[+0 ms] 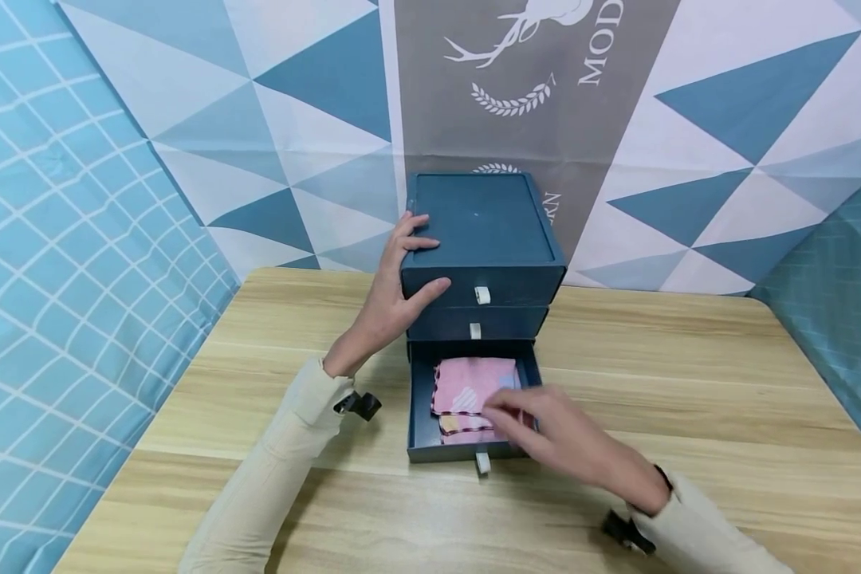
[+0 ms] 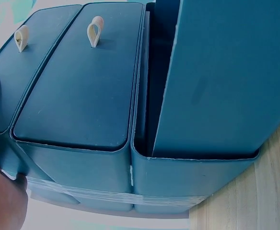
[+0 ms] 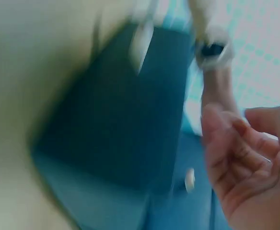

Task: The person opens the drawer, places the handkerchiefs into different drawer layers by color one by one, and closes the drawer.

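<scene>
A dark blue drawer box (image 1: 484,219) with three stacked drawers stands at the middle of the table. My left hand (image 1: 395,291) rests spread against its upper left corner, with fingers over the top edge and thumb across the front. The bottom drawer (image 1: 422,434) is pulled out. Inside lies a folded pink cloth (image 1: 469,383) with dark red edging and a white patch, over more folded fabric. Above the drawer's right front part hovers my right hand (image 1: 560,434), its fingers loosely bent with nothing visible in them. The right wrist view is blurred around that hand (image 3: 250,167).
White loop tabs (image 1: 482,296) stick out from the drawer fronts. The wooden table (image 1: 689,399) extends to both sides. Behind the box hangs a patterned cloth backdrop (image 1: 316,104). Clear tape (image 2: 116,195) runs along the box's side in the left wrist view.
</scene>
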`<state>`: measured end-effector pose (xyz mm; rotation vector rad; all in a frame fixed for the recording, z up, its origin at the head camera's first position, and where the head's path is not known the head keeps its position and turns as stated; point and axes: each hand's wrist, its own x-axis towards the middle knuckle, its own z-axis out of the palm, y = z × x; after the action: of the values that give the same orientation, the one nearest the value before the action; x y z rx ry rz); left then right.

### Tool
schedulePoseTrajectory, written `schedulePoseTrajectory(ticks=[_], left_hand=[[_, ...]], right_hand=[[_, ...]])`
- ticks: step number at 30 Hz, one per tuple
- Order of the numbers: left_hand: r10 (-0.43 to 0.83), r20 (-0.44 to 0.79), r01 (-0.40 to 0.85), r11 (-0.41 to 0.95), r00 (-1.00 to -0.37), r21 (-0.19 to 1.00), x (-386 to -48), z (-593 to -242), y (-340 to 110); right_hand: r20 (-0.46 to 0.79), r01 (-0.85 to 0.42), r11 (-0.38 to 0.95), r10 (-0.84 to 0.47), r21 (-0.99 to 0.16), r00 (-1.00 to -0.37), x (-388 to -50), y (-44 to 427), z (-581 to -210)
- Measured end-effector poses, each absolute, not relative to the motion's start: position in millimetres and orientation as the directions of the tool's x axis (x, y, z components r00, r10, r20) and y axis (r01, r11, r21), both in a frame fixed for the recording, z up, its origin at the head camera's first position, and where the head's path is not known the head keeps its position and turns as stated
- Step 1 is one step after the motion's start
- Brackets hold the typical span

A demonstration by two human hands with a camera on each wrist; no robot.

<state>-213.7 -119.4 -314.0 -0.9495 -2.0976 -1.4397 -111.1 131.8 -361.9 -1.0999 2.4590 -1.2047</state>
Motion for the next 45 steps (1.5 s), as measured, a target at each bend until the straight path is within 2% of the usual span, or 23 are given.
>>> schedulePoseTrajectory(ticks=[2,4,6,8,10,12,20,30,41,45], left_hand=[[0.296,0.676,0.737,0.224,-0.675,0.638,-215,-314,-120],[0.295,0.677,0.737,0.222,-0.674,0.638,-216,-315,-121],[0.294,0.678,0.738,0.221,-0.674,0.637,-217,-316,-121],[0.294,0.677,0.737,0.222,-0.675,0.638,-217,-317,-122],[0.297,0.673,0.734,0.225,-0.678,0.641,-217,-318,-122],[0.297,0.667,0.729,0.224,-0.684,0.647,-216,-319,-123],[0.298,0.668,0.73,0.215,-0.682,0.648,-214,-323,-126],[0.304,0.678,0.742,0.218,-0.669,0.635,-214,-319,-126],[0.305,0.67,0.735,0.219,-0.677,0.642,-215,-317,-123],[0.306,0.674,0.739,0.22,-0.672,0.637,-216,-315,-121]], right_hand=[[0.017,-0.298,0.235,-0.759,-0.925,-0.651,-98,134,-368],[-0.115,0.027,0.119,-0.833,-0.992,-0.542,-88,136,-377],[-0.214,0.28,0.096,-0.878,-0.955,-0.428,-82,136,-391],[-0.287,0.45,0.108,-0.891,-0.887,-0.353,-78,135,-405],[-0.353,0.548,0.124,-0.874,-0.827,-0.335,-74,132,-418],[-0.406,0.606,0.131,-0.847,-0.785,-0.342,-72,129,-429],[-0.451,0.658,0.097,-0.801,-0.747,-0.394,-70,120,-442],[-0.425,0.647,0.073,-0.809,-0.759,-0.407,-79,115,-436],[-0.424,0.611,0.078,-0.788,-0.788,-0.447,-99,113,-432],[-0.421,0.585,0.079,-0.77,-0.807,-0.479,-112,114,-428]])
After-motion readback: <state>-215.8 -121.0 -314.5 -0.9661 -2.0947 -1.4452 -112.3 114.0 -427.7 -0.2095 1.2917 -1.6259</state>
